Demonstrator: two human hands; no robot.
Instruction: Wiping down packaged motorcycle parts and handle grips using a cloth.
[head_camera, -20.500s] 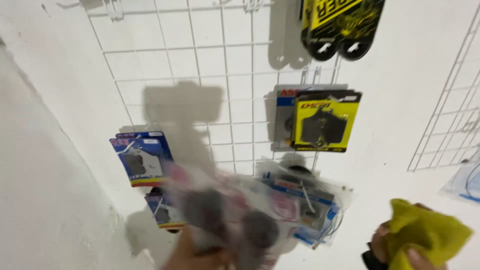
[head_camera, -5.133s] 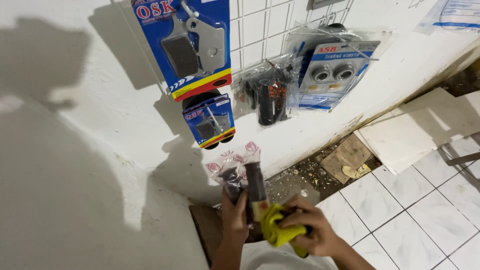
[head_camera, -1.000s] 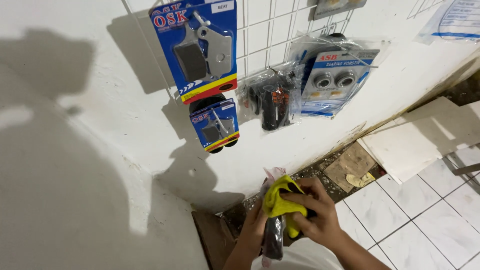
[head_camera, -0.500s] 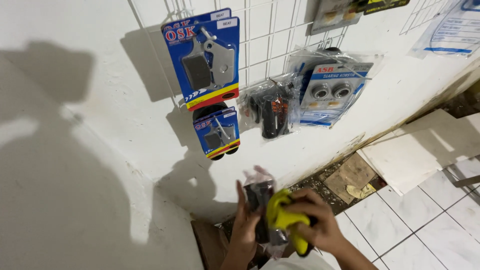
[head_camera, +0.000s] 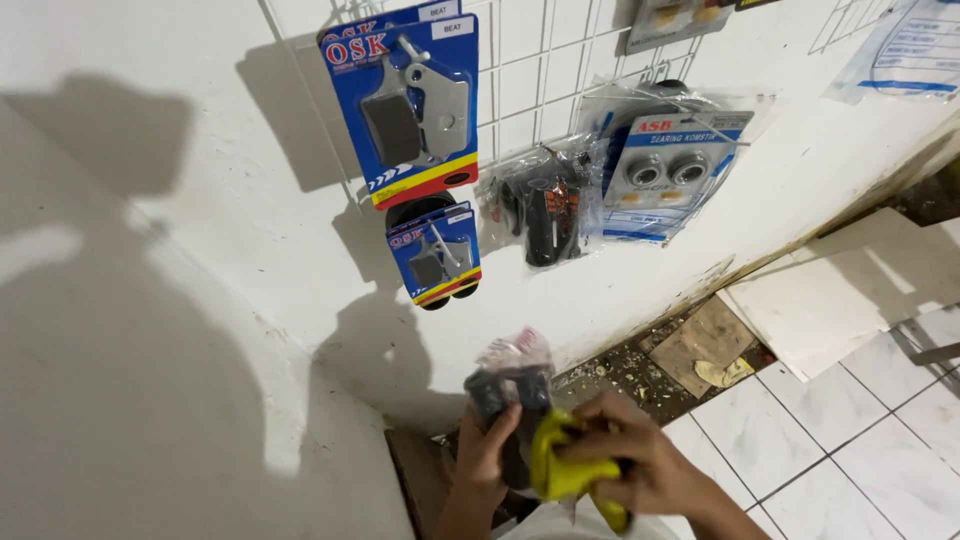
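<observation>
Bare white wall (head_camera: 150, 300) lies open to the left of the hands (head_camera: 560, 460), nothing hanging there. Above them, the wire grid (head_camera: 530, 60) is crowded: two blue packs (head_camera: 405, 100), a clear bag of dark grips (head_camera: 548, 205), a bearing pack (head_camera: 665, 170). To the right, floor tiles (head_camera: 850, 440) stay open past loose boards (head_camera: 810, 320) and rubble (head_camera: 640, 370) along the wall.

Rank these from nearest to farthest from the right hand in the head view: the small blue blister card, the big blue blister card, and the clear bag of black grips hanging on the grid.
From the right hand:
1. Small blue blister card, up and left on the wall.
2. Clear bag of black grips, straight above on the grid.
3. Big blue blister card, topmost, upper left.
The first two are nearly equal.
</observation>
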